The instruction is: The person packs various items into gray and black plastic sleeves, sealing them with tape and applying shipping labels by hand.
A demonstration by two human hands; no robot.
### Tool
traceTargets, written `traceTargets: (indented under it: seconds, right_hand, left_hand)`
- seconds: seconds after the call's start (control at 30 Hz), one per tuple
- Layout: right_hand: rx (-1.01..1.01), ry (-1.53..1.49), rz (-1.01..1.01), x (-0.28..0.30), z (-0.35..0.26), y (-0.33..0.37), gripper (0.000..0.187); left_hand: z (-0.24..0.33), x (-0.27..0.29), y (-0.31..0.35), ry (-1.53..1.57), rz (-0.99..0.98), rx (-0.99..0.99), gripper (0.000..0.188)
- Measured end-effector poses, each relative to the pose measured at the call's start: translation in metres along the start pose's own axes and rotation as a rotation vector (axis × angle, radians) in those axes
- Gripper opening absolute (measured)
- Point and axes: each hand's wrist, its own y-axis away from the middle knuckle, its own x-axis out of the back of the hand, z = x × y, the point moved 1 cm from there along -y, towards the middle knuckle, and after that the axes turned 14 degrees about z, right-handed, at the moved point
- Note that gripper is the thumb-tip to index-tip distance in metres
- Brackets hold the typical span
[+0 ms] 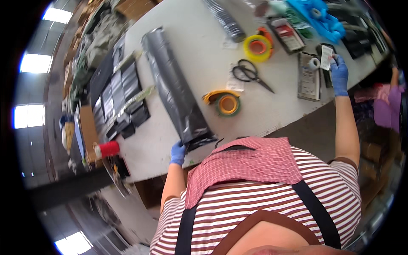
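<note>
A long package (pixel 176 87) wrapped in shiny black plastic lies slantwise across the left half of the table. At its near end my left hand (pixel 178 154), in a blue glove, is closed on the plastic corner. Far off to the right, my gloved right hand (pixel 339 76) pinches the edge of a small white printed label (pixel 326 57). The label is over a dark packet, beside a flat grey box (pixel 308 78) with a small white roll (pixel 313 64) on it. Part of my right fingers' grip is hidden behind the hand.
Black-handled scissors (pixel 250 75) lie mid-table on a paper slip. Near them are an orange tape dispenser (pixel 226 103) and a yellow tape roll (pixel 257 48). Dark flat packs (pixel 123 91) and a red thread spool (pixel 107 149) line the left side. Blue plastic (pixel 318 17) is heaped at far right.
</note>
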Motion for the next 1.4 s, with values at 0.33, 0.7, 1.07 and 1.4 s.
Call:
traceTargets:
  seconds: [0.33, 0.7, 1.07, 1.4]
  right_hand:
    - [-0.524, -0.354, -1.232, -0.150, -0.214, 0.321, 0.016]
    - [0.403, 0.176, -0.896, -0.251, -0.194, 0.479, 0.021]
    - [0.719, 0.563, -1.002, -0.250, -0.213, 0.490, 0.027]
    - [0.395, -0.132, -1.025, -0.196, -0.263, 0.504, 0.022]
  left_hand:
    - [0.009, -0.012, 0.011, 0.328, -0.191, 0.027, 0.025]
    - [0.020, 0.001, 0.008, 0.408, -0.424, -0.081, 0.028]
    - [0.059, 0.042, -0.028, 0.524, -0.652, 0.090, 0.033]
    - [0.048, 0.049, -0.021, 0.621, -0.750, 0.275, 0.021]
